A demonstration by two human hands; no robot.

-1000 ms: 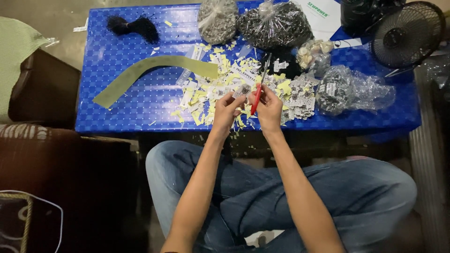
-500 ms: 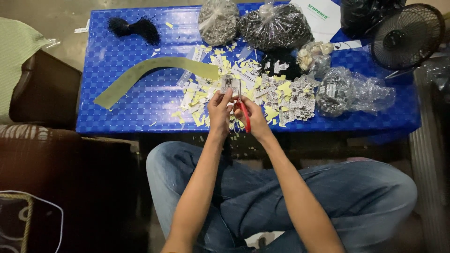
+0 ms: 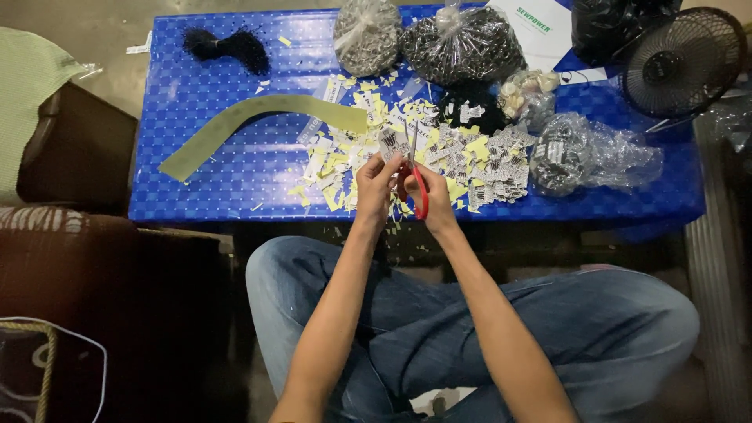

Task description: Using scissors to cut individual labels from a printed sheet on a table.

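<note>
My right hand point(image 3: 435, 197) grips red-handled scissors point(image 3: 417, 184), blades pointing up toward a small white printed label point(image 3: 389, 143). My left hand point(image 3: 374, 184) pinches that label from below, just left of the blades. Both hands hover over the near edge of a low blue table point(image 3: 219, 168). Spread under and beyond them is a heap of cut white and yellow label scraps point(image 3: 478, 160).
A curved olive strip point(image 3: 251, 125) lies to the left. Clear bags of small dark parts point(image 3: 462, 47) and pale parts point(image 3: 366, 35) stand at the back, another bag point(image 3: 583, 153) at right. A black fan point(image 3: 681, 59) sits far right, a black tuft point(image 3: 227, 45) far left.
The scissors swung from tilted right to nearly upright at the label. Both hands drew together and closer to the table's near edge.
</note>
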